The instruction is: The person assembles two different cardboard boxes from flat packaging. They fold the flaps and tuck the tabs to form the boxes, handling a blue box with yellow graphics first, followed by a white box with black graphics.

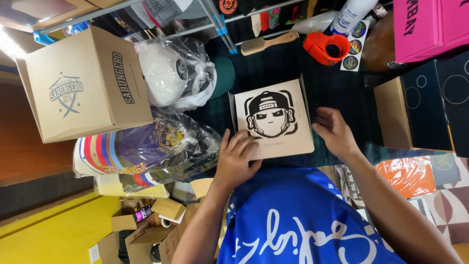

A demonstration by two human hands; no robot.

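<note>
- Head view: we see 1 flat kraft box [274,120] bearing a black cartoon face, lying on dark cloth between both hands.
- Our left hand [237,159] lies flat, fingers spread, on its near-left corner; our right hand [334,131] (fingers loosely curled, holding nothing) touches its right edge.
- 1 bigger printed brown carton [85,83] stands far left; a pink box [430,27] sits far right.

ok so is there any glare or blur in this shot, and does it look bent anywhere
Head view: sharp overall, no motion blur on the left hand or right hand; a bright overexposed strip of light at the left edge; shiny highlights on the plastic bags; wide-lens bending at the edges, seen in the curved metal rail; the flat box is evenly lit.
</note>
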